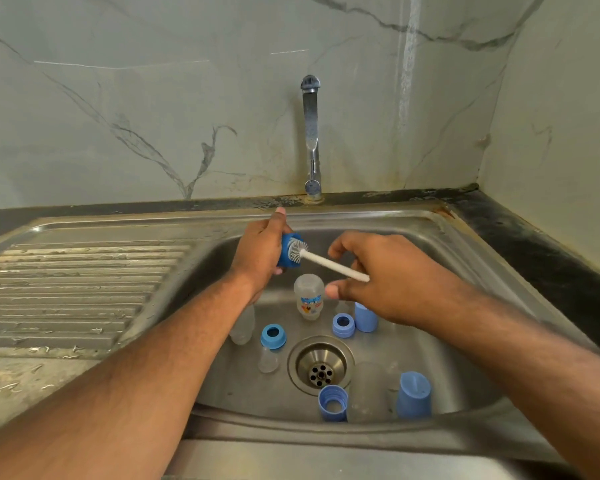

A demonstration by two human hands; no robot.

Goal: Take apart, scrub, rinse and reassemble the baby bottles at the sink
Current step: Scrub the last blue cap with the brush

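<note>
Scrubbing: I work the white bristle head of the bottle brush (329, 263) inside a blue bottle collar (289, 255), both held above the sink (465, 244).
Left grip: my left hand (260, 252) is curled round the blue bottle collar, holding it with its open side turned to the right; one finger points up toward the tap.
Right grip: my right hand (385, 275) pinches the far end of the brush's white handle between thumb and fingers; the handle slants up and left into the collar.
Printed bottle: a clear bottle with a coloured label (309, 296) lies in the basin just below the brush.
Plain bottle: a second clear bottle (243, 323) sits partly hidden under my left forearm.
Loose parts, mid basin: a blue ring (273, 336) with a clear teat (268, 359) just in front of it; a paler blue ring (343, 324) touching a pale blue cap (365, 317).
Loose parts, near wall: a threaded blue ring (333, 402), a clear bottle body (368, 393) and a pale blue cap on its end (414, 394) stand side by side.
Drain: the strainer (321, 366) lies between these groups.
Tap: the chrome tap (311, 136) rises behind the basin; no water stream shows.
Drainboard: the ribbed steel drainboard (77, 289) lies left of the basin.
</note>
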